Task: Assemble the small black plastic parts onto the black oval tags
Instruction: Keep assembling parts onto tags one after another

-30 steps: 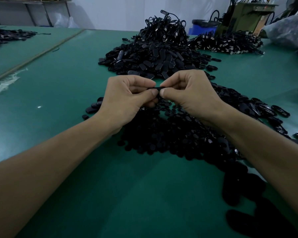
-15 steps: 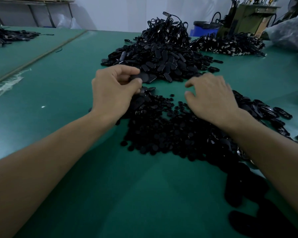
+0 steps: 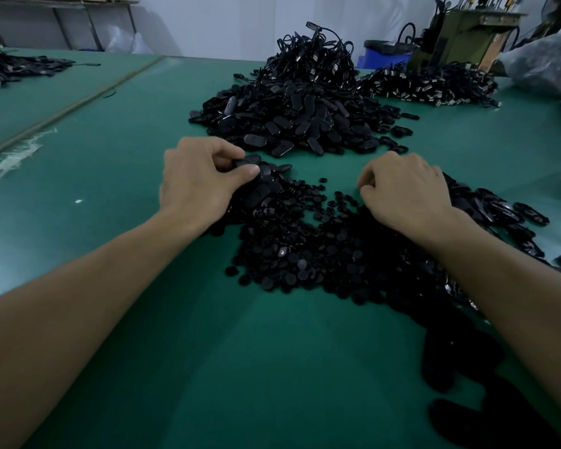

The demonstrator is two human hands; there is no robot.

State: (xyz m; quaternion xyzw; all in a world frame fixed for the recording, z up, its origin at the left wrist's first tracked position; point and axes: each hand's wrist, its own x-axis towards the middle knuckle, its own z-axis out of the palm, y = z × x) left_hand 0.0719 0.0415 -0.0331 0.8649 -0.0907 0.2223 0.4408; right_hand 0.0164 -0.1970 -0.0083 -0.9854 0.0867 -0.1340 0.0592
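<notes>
The left hand (image 3: 198,183) pinches a black oval tag (image 3: 248,163) low over the counter (image 3: 143,319), while the right hand (image 3: 405,192), well apart, curls over the small black parts (image 3: 305,254), grip impossible to tell, so it may lift 2 together or drop 1.

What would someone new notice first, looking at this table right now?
The tall heap of black oval tags at the middle of the green table. Nearer lies a spread of small black parts, where the left hand pinches an oval tag and the right hand curls down into them.
</notes>
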